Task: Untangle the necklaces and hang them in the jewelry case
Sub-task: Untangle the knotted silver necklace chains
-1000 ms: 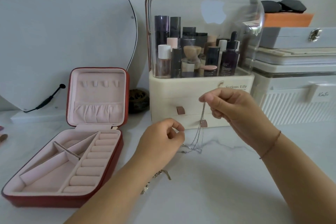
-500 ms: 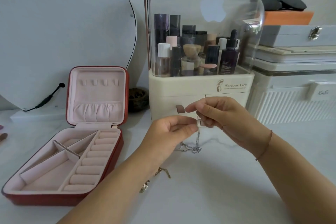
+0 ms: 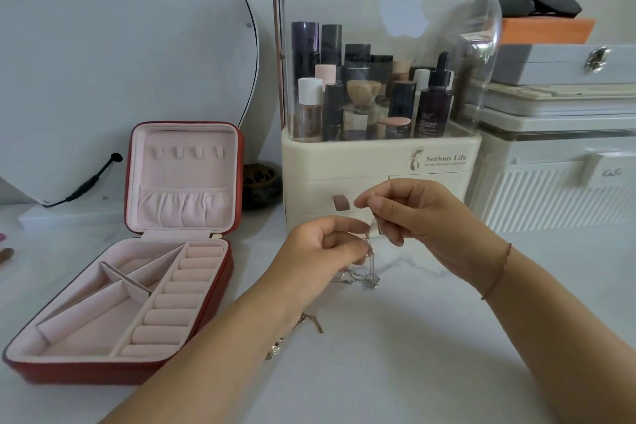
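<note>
A cream plastic cosmetics organizer with a clear domed lid stands just beyond the hands, which hide part of its drawers. At near left the red jewelry case lies open, lined in pink velvet (four small hooks in its lid). The left hand and right hand each pinch a fine silver necklace between thumb and fingertips. Its tangled end is pooled on the white marble table. The left forearm covers part of a gold chain.
</note>
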A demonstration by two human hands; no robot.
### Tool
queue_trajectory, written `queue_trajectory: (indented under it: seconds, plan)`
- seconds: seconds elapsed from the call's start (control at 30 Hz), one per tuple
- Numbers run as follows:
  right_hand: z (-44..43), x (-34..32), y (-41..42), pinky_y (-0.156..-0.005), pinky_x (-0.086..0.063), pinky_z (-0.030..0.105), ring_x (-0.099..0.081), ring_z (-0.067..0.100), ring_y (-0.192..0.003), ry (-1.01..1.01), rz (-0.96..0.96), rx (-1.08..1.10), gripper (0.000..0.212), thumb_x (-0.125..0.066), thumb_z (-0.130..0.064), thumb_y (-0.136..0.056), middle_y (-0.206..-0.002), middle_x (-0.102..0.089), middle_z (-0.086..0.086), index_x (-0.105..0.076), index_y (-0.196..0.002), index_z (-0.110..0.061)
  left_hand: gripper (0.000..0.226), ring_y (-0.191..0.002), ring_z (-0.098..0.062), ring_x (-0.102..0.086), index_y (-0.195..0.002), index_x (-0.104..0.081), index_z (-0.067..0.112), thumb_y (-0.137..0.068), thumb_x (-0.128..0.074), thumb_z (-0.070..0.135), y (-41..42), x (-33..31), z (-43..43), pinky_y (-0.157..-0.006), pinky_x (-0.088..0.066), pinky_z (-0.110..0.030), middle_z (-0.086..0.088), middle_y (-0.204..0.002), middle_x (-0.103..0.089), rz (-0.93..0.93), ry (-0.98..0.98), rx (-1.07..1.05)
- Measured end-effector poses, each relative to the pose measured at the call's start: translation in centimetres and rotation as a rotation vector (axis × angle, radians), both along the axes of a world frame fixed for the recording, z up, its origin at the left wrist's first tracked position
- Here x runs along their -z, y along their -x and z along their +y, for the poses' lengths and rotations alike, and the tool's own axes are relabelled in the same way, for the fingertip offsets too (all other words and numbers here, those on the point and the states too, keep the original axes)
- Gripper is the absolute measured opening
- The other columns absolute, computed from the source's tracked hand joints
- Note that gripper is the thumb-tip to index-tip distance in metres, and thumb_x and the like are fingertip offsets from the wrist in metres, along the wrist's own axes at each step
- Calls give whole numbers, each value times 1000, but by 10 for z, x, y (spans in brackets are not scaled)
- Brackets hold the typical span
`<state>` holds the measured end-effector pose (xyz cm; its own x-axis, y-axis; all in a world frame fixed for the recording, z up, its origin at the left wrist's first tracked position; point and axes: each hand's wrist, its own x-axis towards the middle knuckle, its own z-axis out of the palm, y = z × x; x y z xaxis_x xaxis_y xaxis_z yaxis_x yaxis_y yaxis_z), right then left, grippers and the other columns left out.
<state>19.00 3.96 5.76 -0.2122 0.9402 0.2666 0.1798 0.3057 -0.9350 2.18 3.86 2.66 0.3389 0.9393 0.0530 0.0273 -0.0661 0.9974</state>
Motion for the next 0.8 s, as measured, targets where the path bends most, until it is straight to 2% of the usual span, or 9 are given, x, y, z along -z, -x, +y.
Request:
queue_trajectory:
  seconds: [0.13,0.23,0.4,0.53,0.67,0.73,0.8]
  plan:
    - [3,2,-6,-49,-42,21,-49,11,-48,11,-11,77,10,-61,-2,-88,-56,-56,1,-70,-91,-4,19,-71,-7,-65,-98,-67,20,-85,-66,7,5,0,3,-67,-48,-17,-2,-79,-71,-10,-46,-117]
    - [4,3,-7,-54,-44,20,-50,11,-51,2,-47,98,13,-62,2,-86,-60,-59,-1,-70,-92,-7,18,-68,-3,-63,-98,-68,19,-82,-70,10,7,-1,5,-66,-46,-13,-4,-81,-72,-16,-90,-205]
    - [1,4,-2,-59,-46,18,-50,7,-52,23,-144,7,15,-64,0,-85,-59,-57,-5,-70,-97,-7,16,-62,2,-62,-94,-69,16,-80,-71,9,7,-5,4,-61,-45,-6,-4,-77,-71,-59,-177,-272]
    - [-2,7,6,-53,-43,18,-48,7,-50,82,-158,-85,14,-68,-4,-83,-60,-57,-2,-69,-97,-5,9,-64,3,-62,-86,-72,15,-77,-74,12,5,-7,1,-62,-46,-6,5,-71,-71,-66,-189,-253]
    - [0,11,9,-49,-34,21,-40,12,-50,132,-190,-88,18,-72,-12,-81,-59,-54,0,-68,-92,1,9,-72,-1,-66,-85,-74,17,-76,-75,19,4,-8,-2,-66,-46,-7,2,-78,-75,-66,-199,-202]
    - [0,11,10,-49,-31,21,-37,14,-51,144,-175,-100,27,-72,-19,-78,-59,-50,3,-67,-90,4,11,-68,0,-64,-84,-74,18,-75,-73,25,3,-9,-3,-66,-46,-8,3,-73,-73,-110,-186,-184]
    - [0,10,9,-48,-30,19,-36,13,-49,178,-87,-114,32,-69,-25,-76,-60,-49,4,-67,-86,5,24,-65,-2,-59,-84,-74,18,-73,-67,39,3,-8,-1,-66,-46,-12,6,-68,-69,-130,-152,-192]
